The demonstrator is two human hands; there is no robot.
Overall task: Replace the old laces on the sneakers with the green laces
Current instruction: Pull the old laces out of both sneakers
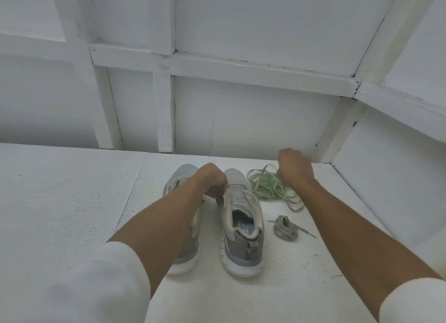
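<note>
Two grey sneakers stand side by side on the white table, toes pointing away from me. The right sneaker [242, 221] shows its open collar; the left sneaker [187, 248] is largely hidden by my forearm. My left hand [213, 181] pinches the right sneaker's upper by the eyelets. My right hand [294, 168] hovers curled over a loose heap of green laces [268, 186] and grips a grey lace strand rising from that shoe. A coiled bundle of old grey lace [284, 228] lies right of the sneaker.
The white table [72, 202] meets a white panelled wall [241, 117] just behind the shoes, and a side wall [386, 166] closes in on the right.
</note>
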